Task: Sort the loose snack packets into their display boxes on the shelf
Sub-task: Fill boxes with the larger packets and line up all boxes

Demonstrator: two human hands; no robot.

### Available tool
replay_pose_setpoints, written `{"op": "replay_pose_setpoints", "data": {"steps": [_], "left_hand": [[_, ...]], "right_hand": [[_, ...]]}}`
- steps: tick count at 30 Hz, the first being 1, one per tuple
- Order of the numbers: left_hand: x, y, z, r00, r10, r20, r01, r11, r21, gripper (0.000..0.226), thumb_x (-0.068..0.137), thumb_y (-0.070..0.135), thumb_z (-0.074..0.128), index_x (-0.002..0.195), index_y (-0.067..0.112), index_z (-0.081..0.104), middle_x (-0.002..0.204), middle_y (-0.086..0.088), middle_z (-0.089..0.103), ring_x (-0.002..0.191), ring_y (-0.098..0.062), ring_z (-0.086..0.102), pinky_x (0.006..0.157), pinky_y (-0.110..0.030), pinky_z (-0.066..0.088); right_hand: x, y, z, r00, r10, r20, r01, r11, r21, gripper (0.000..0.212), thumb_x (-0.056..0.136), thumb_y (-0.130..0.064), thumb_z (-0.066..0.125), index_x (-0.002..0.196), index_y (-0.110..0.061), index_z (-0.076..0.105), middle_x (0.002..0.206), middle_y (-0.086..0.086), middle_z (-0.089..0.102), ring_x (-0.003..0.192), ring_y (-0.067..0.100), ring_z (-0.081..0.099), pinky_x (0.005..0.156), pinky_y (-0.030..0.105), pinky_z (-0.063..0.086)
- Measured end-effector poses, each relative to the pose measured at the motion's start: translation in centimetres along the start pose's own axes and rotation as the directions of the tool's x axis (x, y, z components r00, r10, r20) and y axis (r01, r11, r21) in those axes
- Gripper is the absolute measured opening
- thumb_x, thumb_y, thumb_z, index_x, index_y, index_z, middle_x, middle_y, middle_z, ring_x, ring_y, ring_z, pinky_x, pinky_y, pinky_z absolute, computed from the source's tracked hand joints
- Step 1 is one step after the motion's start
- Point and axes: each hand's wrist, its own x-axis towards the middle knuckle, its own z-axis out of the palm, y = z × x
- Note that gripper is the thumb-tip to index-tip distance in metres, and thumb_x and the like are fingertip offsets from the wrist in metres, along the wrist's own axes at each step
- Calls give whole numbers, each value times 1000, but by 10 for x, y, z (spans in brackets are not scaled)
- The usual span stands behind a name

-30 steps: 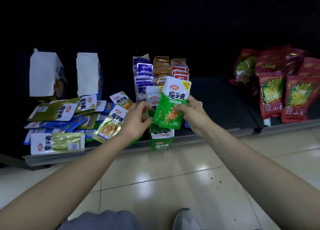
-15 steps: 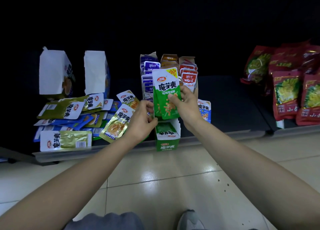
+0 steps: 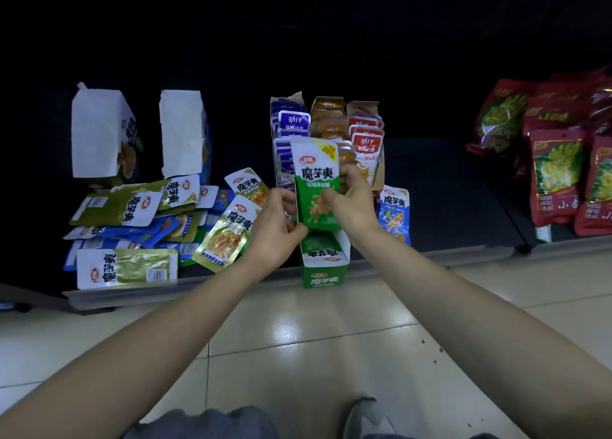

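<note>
Glossy pale floor tiles (image 3: 314,339) run under a low dark shelf (image 3: 443,207) whose back is lost in shadow. On it lies a pile of loose olive and blue 魔芋爽 packets (image 3: 142,213). At its front edge stands an open green 魔芋爽 cardboard display box (image 3: 326,273). Just above the box, a green-and-white 魔芋爽 foil packet (image 3: 314,180) is held upright: the right hand (image 3: 352,207) grips its right edge, and the left hand (image 3: 275,230) pinches its lower left corner.

A single wide-angle camera on the person's head looks forward and steeply down, close to a low shelf (image 3: 231,284) whose front lip crosses mid-frame, rising slightly to the right. The tiled floor (image 3: 314,356) fills the lower half. Both forearms enter from the bottom corners, and the left hand (image 3: 271,226) and right hand (image 3: 351,203) meet on a green packet (image 3: 316,187) near centre. A shoe (image 3: 367,418) sits at the bottom edge.
</note>
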Motion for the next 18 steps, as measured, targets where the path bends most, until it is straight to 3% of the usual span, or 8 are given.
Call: {"op": "replay_pose_setpoints", "data": {"steps": [3, 6, 8, 11, 14, 18], "left_hand": [[0, -1, 0, 1000, 1, 19, -1, 1000, -11, 38, 84, 10, 64, 114, 20, 42, 96, 8, 53, 59, -8, 49, 60, -28, 43], [0, 0, 1, 999, -7, 35, 8, 1000, -20, 38, 84, 11, 64, 116, 18, 43, 97, 5, 53, 61, -9, 49, 61, -30, 44], [1, 2, 2, 999, -12, 33, 13, 1000, -20, 38, 84, 11, 64, 116, 17, 43, 96, 5, 52, 61, -9, 48, 60, -30, 43], [1, 3, 1, 1000, -13, 28, 13, 1000, -18, 38, 84, 10, 63, 115, 18, 43, 94, 8, 51, 60, -8, 48, 60, -28, 42], [1, 2, -1, 999, -11, 36, 12, 1000, -28, 36, 86, 14, 63, 116, 20, 44, 94, 10, 50, 59, -6, 46, 62, -30, 42], [-4, -7, -9, 998, -3, 57, 5, 999, -41, 19, 93, 29, 60, 110, 24, 52, 98, 6, 54, 67, -4, 52, 67, -28, 47]], "right_hand": [[-2, 17, -9, 997, -68, -20, 63, 979, -194, 26, 83, 0, 65, 106, -11, 60, 100, 0, 66, 93, 15, 62, 80, 36, 53], [2, 25, -17, 990, -124, -67, 93, 933, -348, 28, 85, -12, 69, 112, -12, 65, 111, -4, 48, 110, 21, 48, 96, 33, 43], [4, 25, -19, 990, -102, -96, 69, 951, -302, 27, 85, -4, 69, 109, -13, 60, 110, -8, 38, 96, 18, 53, 89, 26, 47], [6, 22, -18, 996, -13, -91, -6, 979, -202, 32, 86, 4, 63, 105, -14, 45, 87, -3, 48, 66, 9, 50, 64, 20, 45], [8, 20, -16, 996, 82, -38, -89, 974, -209, 25, 89, -1, 61, 106, -10, 45, 73, -4, 46, 64, 5, 47, 63, 24, 40], [5, 12, -21, 998, 66, 16, -63, 987, -151, 34, 88, -6, 64, 115, -9, 44, 86, -7, 48, 73, 2, 49, 62, 10, 42]]}}
